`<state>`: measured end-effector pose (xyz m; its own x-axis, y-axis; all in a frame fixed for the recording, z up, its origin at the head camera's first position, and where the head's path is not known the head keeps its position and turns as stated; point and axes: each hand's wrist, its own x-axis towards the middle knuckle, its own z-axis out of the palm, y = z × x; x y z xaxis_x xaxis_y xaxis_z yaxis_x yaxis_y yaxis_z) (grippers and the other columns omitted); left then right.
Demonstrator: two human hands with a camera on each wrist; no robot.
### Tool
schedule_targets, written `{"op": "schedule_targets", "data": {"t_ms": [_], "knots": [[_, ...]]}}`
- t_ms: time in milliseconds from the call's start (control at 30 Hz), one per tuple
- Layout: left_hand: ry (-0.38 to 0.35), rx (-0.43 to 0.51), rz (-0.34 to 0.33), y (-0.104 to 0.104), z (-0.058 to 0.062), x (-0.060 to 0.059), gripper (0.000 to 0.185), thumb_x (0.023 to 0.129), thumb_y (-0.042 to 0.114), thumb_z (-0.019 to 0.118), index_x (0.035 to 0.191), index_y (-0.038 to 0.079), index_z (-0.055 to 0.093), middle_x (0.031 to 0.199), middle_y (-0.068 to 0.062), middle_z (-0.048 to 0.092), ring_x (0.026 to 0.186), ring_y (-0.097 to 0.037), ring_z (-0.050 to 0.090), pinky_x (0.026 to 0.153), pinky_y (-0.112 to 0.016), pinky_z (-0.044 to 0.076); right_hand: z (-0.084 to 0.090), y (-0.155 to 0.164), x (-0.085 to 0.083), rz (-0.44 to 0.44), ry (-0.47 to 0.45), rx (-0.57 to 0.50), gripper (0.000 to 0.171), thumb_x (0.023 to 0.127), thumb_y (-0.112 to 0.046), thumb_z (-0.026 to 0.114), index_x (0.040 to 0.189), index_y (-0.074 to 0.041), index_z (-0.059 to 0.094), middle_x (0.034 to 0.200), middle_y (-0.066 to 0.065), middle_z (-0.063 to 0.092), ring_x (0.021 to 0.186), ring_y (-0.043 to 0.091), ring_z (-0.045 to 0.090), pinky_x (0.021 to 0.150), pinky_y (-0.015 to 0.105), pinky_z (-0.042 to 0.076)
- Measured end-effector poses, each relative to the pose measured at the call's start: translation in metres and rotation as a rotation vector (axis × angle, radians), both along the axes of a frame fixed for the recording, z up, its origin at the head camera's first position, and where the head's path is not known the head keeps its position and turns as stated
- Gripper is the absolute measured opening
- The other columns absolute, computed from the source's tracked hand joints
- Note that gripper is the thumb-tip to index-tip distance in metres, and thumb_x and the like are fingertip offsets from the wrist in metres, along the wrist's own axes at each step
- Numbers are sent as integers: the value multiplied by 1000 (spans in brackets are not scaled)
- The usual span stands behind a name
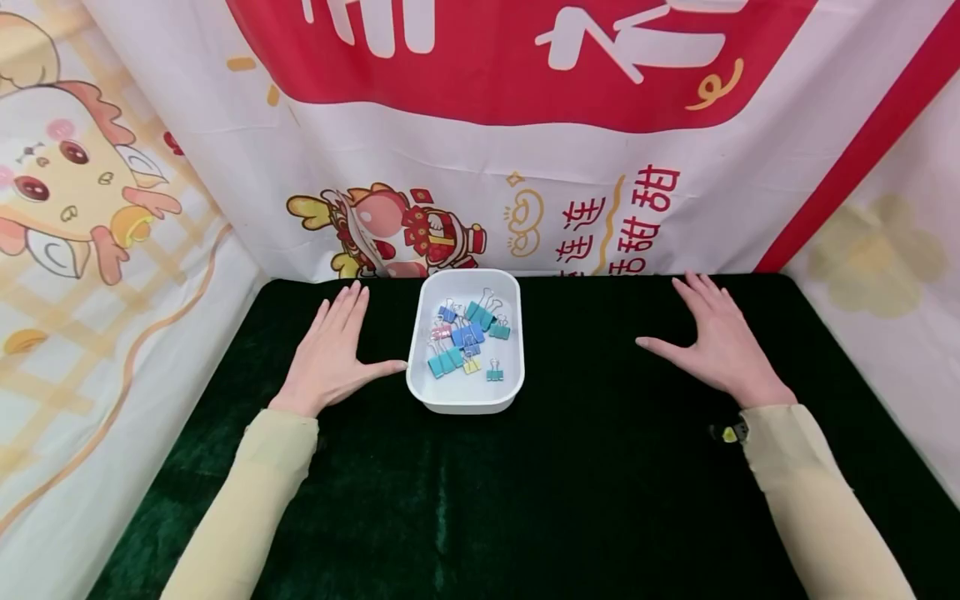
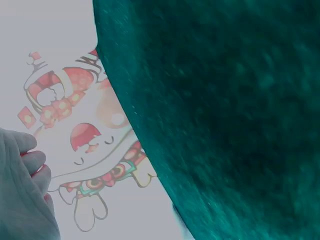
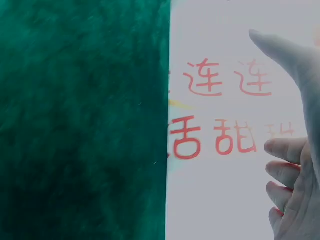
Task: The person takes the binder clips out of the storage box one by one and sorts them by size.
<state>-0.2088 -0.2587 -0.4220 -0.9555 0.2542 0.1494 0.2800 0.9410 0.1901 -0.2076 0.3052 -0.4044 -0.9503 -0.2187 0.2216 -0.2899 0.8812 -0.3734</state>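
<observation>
A printed cartoon banner [image 1: 525, 167] backs the dark green velvet cloth [image 1: 480, 500]. At twelve o'clock, one white plastic tray [image 1: 465, 398] holds roughly a dozen coloured binder clips [image 1: 465, 337]. The left hand [image 1: 330, 354] lies flat, fingers together, thumb touching the tray; the right hand [image 1: 716, 342] lies flat at two o'clock, thumb spread.

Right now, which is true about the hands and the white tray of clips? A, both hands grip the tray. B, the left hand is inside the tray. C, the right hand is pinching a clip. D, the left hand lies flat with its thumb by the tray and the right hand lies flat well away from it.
D: the left hand lies flat, thumb by the tray; the right hand lies flat, apart.
</observation>
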Motion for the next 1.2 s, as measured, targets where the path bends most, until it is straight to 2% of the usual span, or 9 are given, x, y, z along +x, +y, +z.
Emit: {"op": "schedule_targets", "data": {"t_ms": [133,233,367,500,867,1000,1200], "knots": [[5,11,-12,8,3,2,130,73,91,55,165,14,4,170,-3,-1,155,-22,-4,123,-44,-2,9,-8,2,-12,-17,-41,110,82,-68,73,159,-3,30,166,17,21,152,36,14,122,53,6],[5,9,-25,12,3,4,130,74,91,55,165,13,4,170,-3,-1,155,-23,-3,123,-43,-2,15,-16,3,-22,-21,-70,109,81,-69,74,159,-6,33,165,15,25,151,36,19,119,59,16],[2,18,-45,21,5,9,131,73,90,57,165,14,3,170,-4,1,155,-23,-1,123,-44,1,21,-28,4,-16,15,-109,104,79,-66,78,157,-8,41,162,12,34,147,36,31,113,62,28],[-18,23,-60,30,6,14,135,70,93,56,164,12,3,170,-5,0,155,-22,-2,123,-44,1,27,-40,5,15,74,-143,97,77,-61,83,152,-10,49,157,10,43,141,35,41,109,61,35],[-78,-27,-92,48,-5,19,140,67,98,50,164,10,2,170,-7,-1,155,-22,-5,123,-45,3,40,-85,-2,177,169,-201,87,73,-50,91,145,-13,59,144,4,58,132,26,53,108,48,43],[-84,-21,-112,53,-7,22,139,67,96,53,164,11,2,170,-7,2,155,-22,-2,123,-45,4,43,-111,-6,260,144,-240,85,71,-48,92,143,-16,61,141,0,60,131,20,54,108,44,44],[-104,-12,-142,62,-7,26,139,66,96,54,164,12,4,170,-5,2,155,-21,-1,123,-44,4,45,-151,-14,368,72,-235,85,71,-46,93,143,-15,60,142,-1,59,132,17,53,108,41,44]]}}
